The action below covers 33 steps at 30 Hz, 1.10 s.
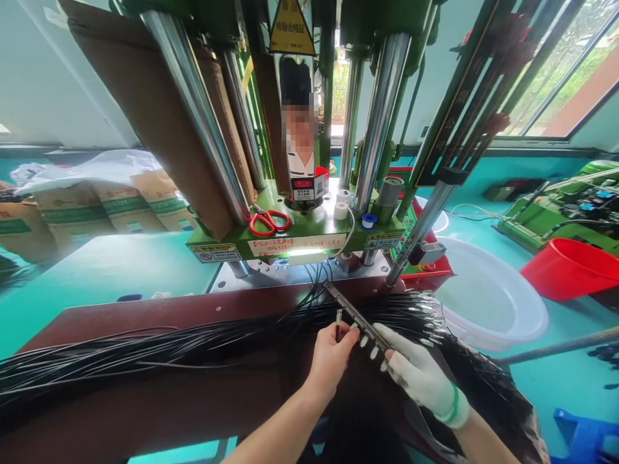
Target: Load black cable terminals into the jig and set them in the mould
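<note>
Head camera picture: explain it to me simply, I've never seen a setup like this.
This single picture comes from a camera worn on a person's head, looking forward and down. No robot here: the hands are the person's own. The bare left hand pinches a small metal-tipped piece. The right hand, in a white glove, grips a long dark bar. Many black cables lie across a brown table. Behind stands a green machine with shiny upright columns; red-handled scissors lie on its ledge.
</note>
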Motion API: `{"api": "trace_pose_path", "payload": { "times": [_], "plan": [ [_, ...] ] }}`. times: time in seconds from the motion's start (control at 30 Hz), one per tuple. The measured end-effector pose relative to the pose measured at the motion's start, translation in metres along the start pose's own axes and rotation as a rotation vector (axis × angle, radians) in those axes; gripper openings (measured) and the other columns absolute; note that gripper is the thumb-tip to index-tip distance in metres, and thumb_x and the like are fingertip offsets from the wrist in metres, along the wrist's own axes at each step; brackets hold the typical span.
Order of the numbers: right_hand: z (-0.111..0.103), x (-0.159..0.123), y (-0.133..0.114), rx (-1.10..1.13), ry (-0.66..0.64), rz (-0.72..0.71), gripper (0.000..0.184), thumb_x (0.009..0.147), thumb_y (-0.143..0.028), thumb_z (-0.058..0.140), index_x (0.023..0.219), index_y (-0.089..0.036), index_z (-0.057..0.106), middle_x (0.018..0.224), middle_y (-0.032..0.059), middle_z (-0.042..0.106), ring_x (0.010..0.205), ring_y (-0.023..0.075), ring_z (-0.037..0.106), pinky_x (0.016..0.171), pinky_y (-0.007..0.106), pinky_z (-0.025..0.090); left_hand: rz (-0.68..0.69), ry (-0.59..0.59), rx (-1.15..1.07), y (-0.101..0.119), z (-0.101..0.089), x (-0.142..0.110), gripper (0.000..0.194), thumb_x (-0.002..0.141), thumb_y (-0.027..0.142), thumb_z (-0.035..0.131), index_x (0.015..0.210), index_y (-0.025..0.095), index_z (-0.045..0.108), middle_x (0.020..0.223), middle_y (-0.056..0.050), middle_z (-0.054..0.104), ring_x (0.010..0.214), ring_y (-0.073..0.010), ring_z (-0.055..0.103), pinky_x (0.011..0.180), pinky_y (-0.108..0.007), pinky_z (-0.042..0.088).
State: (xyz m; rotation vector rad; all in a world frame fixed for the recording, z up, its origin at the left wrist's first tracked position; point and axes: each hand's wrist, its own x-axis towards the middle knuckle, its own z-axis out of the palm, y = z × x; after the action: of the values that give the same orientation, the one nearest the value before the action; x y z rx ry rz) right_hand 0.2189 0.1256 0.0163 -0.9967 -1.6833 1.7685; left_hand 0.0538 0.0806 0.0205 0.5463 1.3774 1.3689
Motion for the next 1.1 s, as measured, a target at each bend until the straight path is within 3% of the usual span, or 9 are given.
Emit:
{"api": "trace_pose_path", "payload": {
  "times": [0.1, 0.2, 0.33, 0.47, 0.57, 0.7, 0.8, 0.93, 1.1],
  "plan": [
    [-0.001, 0.001, 0.010, -0.048, -0.031, -0.052, 0.053, 0.083, -0.041, 0.047, 0.129, -0.014, 0.042, 0.062, -0.0004, 0.051, 0.051, 0.0073, 0.037, 0.048, 0.023, 0.030, -0.030, -0.031, 0.007, 0.000, -0.001, 0.001, 0.039, 0.060, 0.049, 0.065, 0.058, 0.018, 0.041, 0.039, 0.012, 0.024, 0.033, -0.0013, 0.017, 0.034, -0.017, 0.012],
    [0.002, 0.000, 0.008, 0.069, 0.005, -0.022, 0.057, 0.081, -0.043, 0.050, 0.128, -0.012, 0.042, 0.062, -0.0006, 0.050, 0.050, 0.0071, 0.037, 0.046, 0.022, 0.028, 0.004, -0.037, 0.022, 0.001, -0.001, 0.000, 0.038, 0.066, 0.052, 0.060, 0.062, 0.017, 0.044, 0.042, 0.011, 0.028, 0.036, -0.0029, 0.023, 0.035, -0.017, 0.017],
    [0.008, -0.003, -0.012, 0.161, 0.084, 0.078, 0.071, 0.074, -0.050, 0.056, 0.128, -0.007, 0.039, 0.054, -0.0031, 0.045, 0.043, 0.0059, 0.034, 0.035, 0.019, 0.019, 0.170, 0.076, -0.027, 0.003, -0.004, -0.004, 0.034, 0.075, 0.049, 0.053, 0.080, 0.016, 0.051, 0.058, 0.005, 0.043, 0.050, -0.0060, 0.039, 0.045, -0.017, 0.032],
    [0.010, -0.006, -0.027, 0.175, 0.135, 0.137, 0.080, 0.066, -0.054, 0.061, 0.127, -0.005, 0.041, 0.054, -0.0019, 0.049, 0.036, 0.0043, 0.031, 0.027, 0.016, 0.015, 0.228, 0.158, -0.220, 0.003, -0.004, -0.009, 0.027, 0.075, 0.043, 0.056, 0.081, 0.021, 0.043, 0.054, 0.008, 0.037, 0.049, -0.0053, 0.036, 0.045, -0.016, 0.031],
    [0.008, -0.006, -0.025, 0.181, 0.130, 0.133, 0.081, 0.065, -0.054, 0.061, 0.127, -0.006, 0.042, 0.054, -0.0010, 0.049, 0.037, 0.0048, 0.034, 0.026, 0.015, 0.017, 0.191, 0.135, -0.259, 0.002, -0.004, -0.009, 0.027, 0.075, 0.042, 0.057, 0.075, 0.020, 0.040, 0.050, 0.009, 0.036, 0.044, -0.0043, 0.032, 0.041, -0.015, 0.026],
    [0.003, -0.005, -0.015, 0.143, 0.109, 0.120, 0.071, 0.071, -0.051, 0.059, 0.127, -0.010, 0.042, 0.061, 0.0019, 0.054, 0.040, 0.0058, 0.039, 0.026, 0.014, 0.022, 0.036, 0.014, -0.234, 0.002, -0.007, -0.004, 0.032, 0.072, 0.047, 0.057, 0.071, 0.018, 0.044, 0.042, 0.012, 0.023, 0.036, -0.0019, 0.016, 0.035, -0.016, 0.012],
    [0.000, -0.004, -0.008, 0.125, 0.107, 0.111, 0.068, 0.073, -0.049, 0.058, 0.128, -0.012, 0.042, 0.060, 0.0015, 0.055, 0.034, 0.0035, 0.035, 0.024, 0.013, 0.019, -0.052, -0.047, -0.231, 0.004, -0.010, -0.002, 0.037, 0.067, 0.052, 0.059, 0.067, 0.018, 0.045, 0.040, 0.013, 0.018, 0.035, -0.0008, 0.009, 0.034, -0.016, 0.007],
    [-0.001, -0.001, -0.001, 0.140, 0.130, 0.094, 0.065, 0.072, -0.051, 0.059, 0.123, -0.012, 0.049, 0.053, -0.0001, 0.052, 0.028, 0.0016, 0.029, 0.022, 0.015, 0.010, -0.060, -0.056, -0.181, 0.008, -0.012, 0.000, 0.038, 0.064, 0.052, 0.061, 0.064, 0.018, 0.044, 0.038, 0.013, 0.020, 0.032, -0.0001, 0.011, 0.033, -0.016, 0.005],
    [0.004, -0.002, -0.010, 0.126, 0.143, 0.078, 0.058, 0.074, -0.047, 0.058, 0.120, -0.013, 0.052, 0.053, 0.0004, 0.052, 0.029, 0.0020, 0.030, 0.022, 0.015, 0.014, -0.045, -0.053, -0.134, 0.011, -0.014, 0.002, 0.036, 0.065, 0.050, 0.060, 0.064, 0.018, 0.045, 0.038, 0.013, 0.021, 0.031, -0.0002, 0.013, 0.033, -0.017, 0.006]
  ]
}}
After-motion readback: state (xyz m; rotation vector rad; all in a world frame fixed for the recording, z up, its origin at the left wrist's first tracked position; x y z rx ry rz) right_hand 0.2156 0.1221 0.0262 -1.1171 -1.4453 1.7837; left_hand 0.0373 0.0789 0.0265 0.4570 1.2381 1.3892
